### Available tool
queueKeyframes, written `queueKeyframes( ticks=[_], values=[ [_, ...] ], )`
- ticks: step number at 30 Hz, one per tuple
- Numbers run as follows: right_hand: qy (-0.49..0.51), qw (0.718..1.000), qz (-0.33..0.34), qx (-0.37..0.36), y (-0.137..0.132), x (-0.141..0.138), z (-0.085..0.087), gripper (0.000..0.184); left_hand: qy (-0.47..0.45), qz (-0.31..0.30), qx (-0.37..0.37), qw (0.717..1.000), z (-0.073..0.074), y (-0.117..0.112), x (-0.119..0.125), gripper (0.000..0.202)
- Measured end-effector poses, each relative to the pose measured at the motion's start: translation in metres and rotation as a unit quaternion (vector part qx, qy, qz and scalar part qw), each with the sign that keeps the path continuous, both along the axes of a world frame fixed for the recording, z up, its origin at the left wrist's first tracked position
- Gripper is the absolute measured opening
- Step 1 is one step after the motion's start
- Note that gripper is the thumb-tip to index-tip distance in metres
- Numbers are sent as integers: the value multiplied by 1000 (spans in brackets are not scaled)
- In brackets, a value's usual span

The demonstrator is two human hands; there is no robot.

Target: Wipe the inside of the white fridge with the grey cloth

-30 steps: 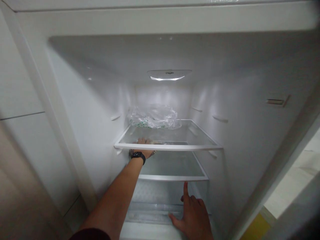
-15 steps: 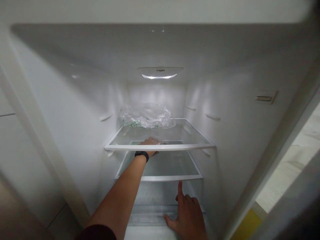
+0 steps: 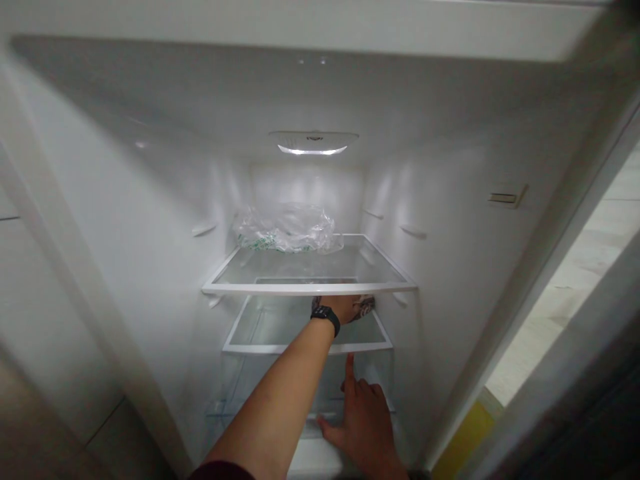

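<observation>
My left hand (image 3: 344, 308) reaches deep into the fridge between the upper glass shelf (image 3: 310, 289) and the lower glass shelf (image 3: 290, 348). It is closed on a crumpled patterned cloth (image 3: 365, 307), dark and pale, pressed to the lower shelf near its right side. A black watch (image 3: 327, 316) is round that wrist. Below the lower shelf's front edge is my right hand (image 3: 367, 417), holding nothing. Its index finger points up to the edge, the thumb sticks out leftward, and the other fingers are curled. Whether the fingertip touches the edge I cannot tell.
A crumpled clear plastic bag (image 3: 287, 230) with green print lies on the upper shelf. A lit lamp (image 3: 314, 143) is at the back of the ceiling. Shelf ledges stick out from both side walls. Clear plastic (image 3: 220, 408) shows lower down.
My left hand has moved right across the lower shelf with the cloth. My right hand stays below the shelf's front edge. The whole view has shifted and tilted slightly.
</observation>
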State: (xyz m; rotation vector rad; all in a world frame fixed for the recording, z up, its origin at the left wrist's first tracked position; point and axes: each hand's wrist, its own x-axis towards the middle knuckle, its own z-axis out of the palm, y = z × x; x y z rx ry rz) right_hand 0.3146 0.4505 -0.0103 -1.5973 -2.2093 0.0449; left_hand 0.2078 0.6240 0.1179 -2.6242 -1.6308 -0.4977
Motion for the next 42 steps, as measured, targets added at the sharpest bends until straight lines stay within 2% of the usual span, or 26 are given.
queueKeyframes(
  ticks=[6, 12, 16, 20, 26, 29, 33, 37, 42],
  values=[
    [-5, 1000, 4, 10, -1, 1, 1, 119, 21, 3, 35, 999, -1, -38, 7, 42],
    [-21, 999, 2, 29, -3, 1, 4, 116, 27, 13, 47, 998, -2, -75, -15, 43],
    [-28, 999, 3, 37, -3, 1, 3, 115, 26, 33, 50, 998, -2, -92, -44, 42],
    [-28, 999, 4, 37, -2, 2, 3, 117, 27, 64, 39, 997, 0, -104, -84, 45],
    [-23, 999, 1, 29, -5, 3, 10, 117, 29, 158, 30, 986, 2, -117, -149, 46],
    [-19, 999, -1, 28, -6, 2, 12, 114, 32, 200, 25, 979, 1, -117, -168, 46],
    [-15, 1000, -2, 25, -5, 1, 12, 116, 35, 224, 18, 974, -2, -104, -174, 49],
    [-16, 1000, -4, 26, -3, 1, 7, 120, 29, 236, 3, 971, -1, -83, -175, 50],
    [-17, 1000, 2, 22, 1, 2, -1, 127, 7, 258, -41, 965, 7, -49, -186, 47]
  ],
)
